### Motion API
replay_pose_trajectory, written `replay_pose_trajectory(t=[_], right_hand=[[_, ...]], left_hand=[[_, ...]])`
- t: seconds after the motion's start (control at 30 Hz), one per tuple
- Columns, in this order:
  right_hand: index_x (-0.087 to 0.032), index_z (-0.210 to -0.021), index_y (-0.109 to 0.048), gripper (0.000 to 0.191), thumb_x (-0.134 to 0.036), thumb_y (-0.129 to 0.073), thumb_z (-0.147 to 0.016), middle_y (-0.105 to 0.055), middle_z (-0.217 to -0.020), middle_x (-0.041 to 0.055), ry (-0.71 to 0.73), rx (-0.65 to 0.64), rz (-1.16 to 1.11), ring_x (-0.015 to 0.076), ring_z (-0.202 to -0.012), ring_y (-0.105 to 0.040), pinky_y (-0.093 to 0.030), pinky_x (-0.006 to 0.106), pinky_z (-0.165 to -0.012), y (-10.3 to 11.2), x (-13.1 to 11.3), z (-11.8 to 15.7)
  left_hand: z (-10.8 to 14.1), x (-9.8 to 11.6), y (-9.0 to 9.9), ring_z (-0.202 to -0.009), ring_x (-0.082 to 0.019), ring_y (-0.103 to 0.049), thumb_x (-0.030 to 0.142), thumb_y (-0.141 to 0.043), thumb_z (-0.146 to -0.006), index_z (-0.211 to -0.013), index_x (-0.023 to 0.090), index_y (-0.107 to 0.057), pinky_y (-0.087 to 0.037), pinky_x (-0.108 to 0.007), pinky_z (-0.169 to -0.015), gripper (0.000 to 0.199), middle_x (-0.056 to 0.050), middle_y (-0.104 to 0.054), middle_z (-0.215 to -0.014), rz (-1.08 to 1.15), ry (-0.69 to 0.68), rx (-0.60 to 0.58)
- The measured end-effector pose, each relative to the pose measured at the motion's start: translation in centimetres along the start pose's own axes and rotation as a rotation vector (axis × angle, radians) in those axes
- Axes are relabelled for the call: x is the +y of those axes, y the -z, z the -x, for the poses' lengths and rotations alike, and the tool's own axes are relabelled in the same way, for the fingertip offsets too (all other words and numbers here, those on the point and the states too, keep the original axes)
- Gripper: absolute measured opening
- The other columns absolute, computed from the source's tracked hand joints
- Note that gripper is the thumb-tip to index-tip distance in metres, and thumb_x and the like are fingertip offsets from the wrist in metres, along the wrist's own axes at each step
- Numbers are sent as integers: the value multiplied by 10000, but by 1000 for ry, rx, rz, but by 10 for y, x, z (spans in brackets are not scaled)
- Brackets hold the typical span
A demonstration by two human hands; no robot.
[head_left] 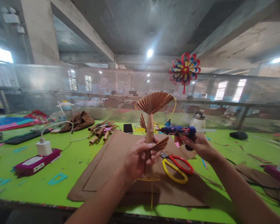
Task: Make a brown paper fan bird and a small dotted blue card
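My left hand point(138, 154) is closed round an upright brown paper tube point(150, 126). A wide pleated paper fan point(155, 101) tops the tube, and smaller folded fans point(161, 144) stick out at its sides. Yellow cord point(151, 196) hangs below it. In my right hand point(202, 146) is a blue hot glue gun point(177, 130), its nozzle pointing left, close to the tube; whether it touches cannot be made out. Scissors point(177, 168) with one red and one yellow handle lie just right of my left hand, on brown paper sheets point(102, 174).
Several rolled paper tubes point(105, 132) lie at the back left. A purple power strip point(37, 161) with a white plug and cable is on the left. A white bottle point(198, 121) stands behind my right hand. Paper scraps point(259, 177) lie right. A perforated metal screen point(121, 90) borders the green table's back.
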State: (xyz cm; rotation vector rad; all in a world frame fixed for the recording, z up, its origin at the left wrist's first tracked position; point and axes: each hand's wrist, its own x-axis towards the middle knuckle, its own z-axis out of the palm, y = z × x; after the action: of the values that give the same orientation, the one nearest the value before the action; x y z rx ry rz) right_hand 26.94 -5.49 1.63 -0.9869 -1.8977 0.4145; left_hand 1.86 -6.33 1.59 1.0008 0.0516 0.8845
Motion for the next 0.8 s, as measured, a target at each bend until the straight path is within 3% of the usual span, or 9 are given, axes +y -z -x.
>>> replay_pose_trajectory(t=[0.1, 0.23, 0.47, 0.63, 0.73, 0.8], right_hand=[[-141, -809, -670, 362, -472, -526, -835, -630, -681, 51, -43, 64, 246, 178, -620, -551, -432, 292, -578, -3, 26, -9], [-138, -961, -672, 316, -374, -599, -765, -678, -888, 103, -109, 114, 488, 236, -779, -597, -455, 351, -720, -11, 67, -15], [-166, -936, -695, 308, -190, -667, -630, -681, -1017, 95, -195, 91, 519, 285, -986, -585, -429, 388, -892, -15, 102, -16], [-128, -884, -688, 220, -259, -572, -751, -683, -973, 150, -206, 222, 479, 284, -946, -602, -430, 437, -883, -19, 85, -19], [-144, -850, -681, 291, -367, -495, -832, -691, -819, 92, -162, 238, 348, 216, -769, -628, -487, 365, -752, -32, 47, -18], [-149, -824, -677, 303, -428, -563, -804, -679, -751, 62, -129, 186, 50, 192, -705, -616, -489, 339, -708, -44, 16, -14]], left_hand=[[-1, 1, 3, -509, -59, -392, 146, -583, -713, -903, 104, -551, -242, -125, -389, 198, 16, -400, -598, 0, -12, 16], [-3, 4, 4, -513, -58, -415, 137, -606, -681, -883, 91, -564, -258, -124, -387, 211, 16, -417, -596, -32, -25, 31], [-8, 4, 12, -544, -71, -474, 138, -639, -697, -863, 104, -580, -299, -142, -422, 179, -8, -496, -617, -110, -76, 101], [-13, -3, 19, -598, -103, -543, 159, -688, -708, -888, 125, -575, -347, -174, -486, 215, -23, -567, -648, -204, -144, 245], [-16, -9, 20, -629, -121, -573, 185, -712, -699, -872, 136, -575, -375, -200, -511, 225, -32, -602, -720, -265, -196, 335], [-17, -12, 19, -671, -134, -591, 203, -719, -702, -878, 146, -576, -399, -216, -539, 234, -36, -616, -779, -312, -212, 371]])
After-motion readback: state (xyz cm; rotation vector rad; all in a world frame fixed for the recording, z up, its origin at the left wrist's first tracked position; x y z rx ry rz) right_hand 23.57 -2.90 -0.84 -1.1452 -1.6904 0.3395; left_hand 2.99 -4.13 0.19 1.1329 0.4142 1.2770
